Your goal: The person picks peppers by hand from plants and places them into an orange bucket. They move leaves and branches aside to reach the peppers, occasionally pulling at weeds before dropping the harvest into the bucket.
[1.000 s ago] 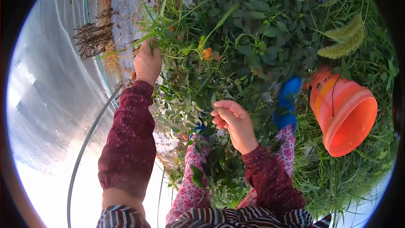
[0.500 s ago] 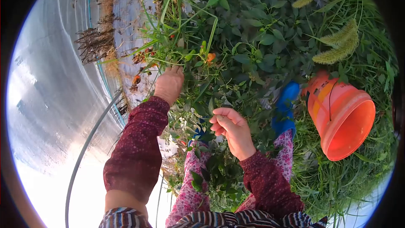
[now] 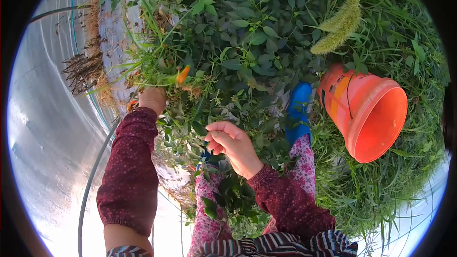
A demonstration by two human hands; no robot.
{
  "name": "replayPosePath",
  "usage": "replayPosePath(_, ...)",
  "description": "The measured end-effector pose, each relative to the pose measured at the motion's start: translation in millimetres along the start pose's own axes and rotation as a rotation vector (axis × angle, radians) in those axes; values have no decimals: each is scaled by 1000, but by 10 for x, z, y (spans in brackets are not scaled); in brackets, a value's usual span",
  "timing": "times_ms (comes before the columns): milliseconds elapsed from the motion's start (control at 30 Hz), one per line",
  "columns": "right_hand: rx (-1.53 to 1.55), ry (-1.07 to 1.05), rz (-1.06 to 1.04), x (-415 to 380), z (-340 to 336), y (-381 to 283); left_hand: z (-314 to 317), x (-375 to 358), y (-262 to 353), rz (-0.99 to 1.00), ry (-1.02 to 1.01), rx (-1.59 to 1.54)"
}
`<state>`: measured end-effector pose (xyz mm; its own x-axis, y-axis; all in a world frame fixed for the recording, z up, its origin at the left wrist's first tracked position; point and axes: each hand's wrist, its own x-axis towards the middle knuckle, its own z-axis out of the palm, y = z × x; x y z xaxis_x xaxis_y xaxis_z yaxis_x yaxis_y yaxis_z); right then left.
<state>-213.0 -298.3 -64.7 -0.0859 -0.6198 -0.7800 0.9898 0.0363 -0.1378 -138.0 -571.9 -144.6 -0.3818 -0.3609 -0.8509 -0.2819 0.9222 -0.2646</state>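
Orange fruit (image 3: pixel 183 74), blurred, slants up-right, beyond and right of the left hand (image 3: pixel 152 99), whose grip is unclear in foliage (image 3: pixel 147 62); the right hand (image 3: pixel 234 145) curls loosely open.

Clear plastic sheeting (image 3: pixel 43 95) curved down the left side, bright with daylight low down; a dark pipe (image 3: pixel 91 181) crossed it. Thick grass (image 3: pixel 381 190) covered the right.

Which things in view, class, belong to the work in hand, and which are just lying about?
In hand:
- left hand, reaching into leafy plants
- right hand, fingers curled above leaves

Apparently just about:
- orange bucket, tipped over on grass
- withered stems beside plastic sheeting
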Motion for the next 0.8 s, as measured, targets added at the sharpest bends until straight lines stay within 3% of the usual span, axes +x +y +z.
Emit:
replayPosePath(100,2,9,10,-15,57,-46,-101,-261,-107,-10,28,-75)
replayPosePath(167,11,3,3,-23,55,-41,-20,-263,-181,-135,34,-266)
replayPosePath(233,27,1,10,-22,53,-45,213,-225,-323,-40,39,-237)
replayPosePath(300,37,8,18,-29,51,-59,149,-407,-241,-126,-19,-513)
replayPosePath(367,82,30,23,-41,66,-98,259,-547,-235,-102,81,-610)
replayPosePath(467,105,16,16,-38,60,-94,214,-761,-124,-87,446,-979)
replayPosePath(500,112,8,14,-47,55,-103,193,-805,-75,-77,444,-982)
replayPosePath(567,114,14,14,-58,64,-124,101,-929,-36,-175,311,-1548)
replayPosePath(600,114,13,19,-54,76,-137,-183,-1073,115,-162,241,-1652)
replayPosePath(633,114,14,14,-54,77,-143,-207,-1115,153,-157,242,-1652)
replayPosePath(700,141,6,13,-60,70,-159,-292,-1187,231,120,209,-1378)
replayPosePath(800,149,-10,-5,-77,70,-204,-456,-1361,308,113,197,-1272)
